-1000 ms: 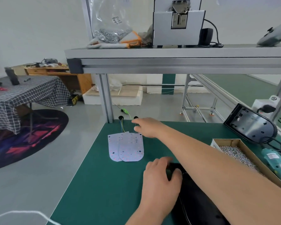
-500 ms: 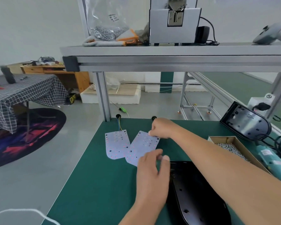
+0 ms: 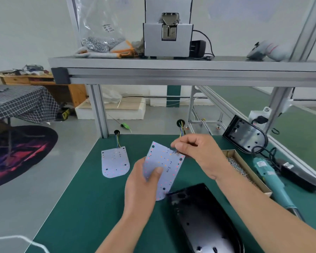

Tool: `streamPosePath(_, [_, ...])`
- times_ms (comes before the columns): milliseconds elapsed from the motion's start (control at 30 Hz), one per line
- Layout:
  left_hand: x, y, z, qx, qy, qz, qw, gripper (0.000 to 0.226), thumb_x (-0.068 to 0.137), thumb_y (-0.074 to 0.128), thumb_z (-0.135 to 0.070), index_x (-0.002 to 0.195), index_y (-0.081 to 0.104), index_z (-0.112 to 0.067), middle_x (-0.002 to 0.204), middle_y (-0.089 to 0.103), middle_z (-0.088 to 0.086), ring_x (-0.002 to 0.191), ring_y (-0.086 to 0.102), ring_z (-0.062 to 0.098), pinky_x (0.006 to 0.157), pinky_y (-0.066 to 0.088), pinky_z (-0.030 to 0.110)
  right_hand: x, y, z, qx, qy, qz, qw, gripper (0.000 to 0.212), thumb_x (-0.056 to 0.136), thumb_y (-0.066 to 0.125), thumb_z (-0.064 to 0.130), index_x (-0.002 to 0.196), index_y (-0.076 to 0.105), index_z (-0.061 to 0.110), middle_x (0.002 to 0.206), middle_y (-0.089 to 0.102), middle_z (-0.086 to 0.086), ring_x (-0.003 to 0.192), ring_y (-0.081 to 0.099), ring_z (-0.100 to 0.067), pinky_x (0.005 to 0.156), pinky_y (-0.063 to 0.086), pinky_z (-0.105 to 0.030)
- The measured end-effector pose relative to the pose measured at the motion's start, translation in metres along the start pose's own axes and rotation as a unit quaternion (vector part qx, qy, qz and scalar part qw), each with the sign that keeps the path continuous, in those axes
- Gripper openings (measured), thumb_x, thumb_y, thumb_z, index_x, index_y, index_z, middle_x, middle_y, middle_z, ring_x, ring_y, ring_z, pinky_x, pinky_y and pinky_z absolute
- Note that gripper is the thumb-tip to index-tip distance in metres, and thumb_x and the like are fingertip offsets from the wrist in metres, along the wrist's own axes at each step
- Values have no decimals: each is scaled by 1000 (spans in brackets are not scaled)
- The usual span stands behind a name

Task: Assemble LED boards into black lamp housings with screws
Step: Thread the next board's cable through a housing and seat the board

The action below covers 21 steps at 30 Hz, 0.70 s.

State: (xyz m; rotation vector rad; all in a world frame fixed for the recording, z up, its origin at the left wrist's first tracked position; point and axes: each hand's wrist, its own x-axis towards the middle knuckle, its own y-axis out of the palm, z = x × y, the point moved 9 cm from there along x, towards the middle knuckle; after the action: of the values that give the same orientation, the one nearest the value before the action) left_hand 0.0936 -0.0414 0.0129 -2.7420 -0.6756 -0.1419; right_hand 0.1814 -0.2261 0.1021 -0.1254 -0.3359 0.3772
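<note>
Now LED board (image 3: 163, 167) tilted, rounded end toward viewer, left hand (image 3: 144, 183) clamping edge, right hand (image 3: 195, 152) pinching wires (image 3: 181, 132)

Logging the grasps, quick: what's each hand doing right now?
Left hand: closed on the LED board, thumb on its face.
Right hand: fingers pinching the board's wires at its top edge.

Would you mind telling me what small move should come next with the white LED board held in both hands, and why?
Probably lower the white D-shaped LED board into the open black lamp housing just below it. The left hand pinches its side edge and the right hand holds its wire end, so it hangs lifted and tilted, its rounded tip near the housing's rim, not yet seated for screws.
</note>
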Motion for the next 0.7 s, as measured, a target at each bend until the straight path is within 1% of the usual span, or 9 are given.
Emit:
streamPosePath(67, [0, -11, -5, -28, 15, -37, 999, 16, 95, 70, -49, 107, 59, -48, 98, 71, -28, 85, 66, -4, 72, 50, 32, -4, -7, 0, 81, -5, -14, 997, 8, 94, 72, 27, 99, 76, 22, 102, 79, -16, 86, 75, -26, 75, 63, -33])
streamPosePath(100, [0, -18, -7, -47, 18, -52, 997, 16, 93, 67, -56, 103, 61, -45, 90, 70, -26, 77, 64, -1, 68, 48, 32, -2, -14, -4, 124, 10, -43, 991, 16, 96, 71, 31, 105, 70, 18, 105, 77, -20, 85, 77, -32, 70, 63, -35])
streamPosePath(200, [-1, -30, -13, -109, 51, -69, 990, 39, 90, 58, -67, 92, 66, -29, 69, 55, -19, 61, 46, 4, 60, 40, 24, 8, -36, -35, 162, 127, -134, 969, 42, 105, 56, 50, 128, 55, 14, 101, 78, -23, 76, 78, -37, 55, 62, -35])
streamPosePath(333, [-13, -14, -35, -155, 95, 25, 983, 42, 91, 62, -59, 71, 63, -23, 64, 47, -15, 60, 40, 7, 56, 34, 16, 16, -27, -60, 165, 251, -77, 951, 59, 104, 36, 72, 131, 55, 23, 94, 79, -24, 73, 78, -37, 50, 60, -32])
streamPosePath(400, [-21, 0, -44, -164, 115, 95, 975, 44, 89, 63, -58, 67, 58, -21, 64, 45, -11, 61, 38, 9, 55, 32, 17, 17, -21, -65, 160, 270, -63, 947, 54, 106, 43, 64, 130, 58, 18, 88, 78, -19, 67, 77, -31, 49, 58, -30])
streamPosePath(467, [-27, 9, -51, -176, 122, 152, 965, 44, 89, 64, -57, 64, 53, -22, 64, 42, -10, 59, 35, 9, 54, 30, 17, 16, -24, -67, 154, 261, -92, 948, 41, 107, 59, 38, 126, 61, 2, 76, 74, -13, 54, 68, -21, 43, 50, -24])
streamPosePath(533, [-30, 14, -54, -194, 108, 186, 957, 46, 90, 64, -56, 62, 48, -24, 64, 38, -10, 57, 32, 9, 53, 29, 17, 12, -30, -68, 137, 245, -127, 951, 28, 102, 64, 18, 116, 66, -6, 67, 68, -9, 46, 55, -16, 39, 39, -21])
streamPosePath(600, [-29, 19, -50, -233, 61, 212, 947, 49, 89, 67, -61, 63, 48, -23, 62, 40, -7, 54, 33, 11, 52, 31, 20, 3, -32, -62, 102, 228, -124, 960, 22, 100, 62, 13, 109, 70, -6, 64, 64, -11, 43, 48, -16, 39, 31, -20])
streamPosePath(700, [-28, 28, -42, -273, -4, 244, 931, 52, 94, 63, -65, 68, 63, -21, 62, 58, -2, 50, 49, 13, 50, 42, 24, -17, -16, -44, 65, 178, -35, 981, 19, 93, 63, 11, 104, 71, -1, 65, 61, -14, 44, 44, -17, 42, 30, -18])
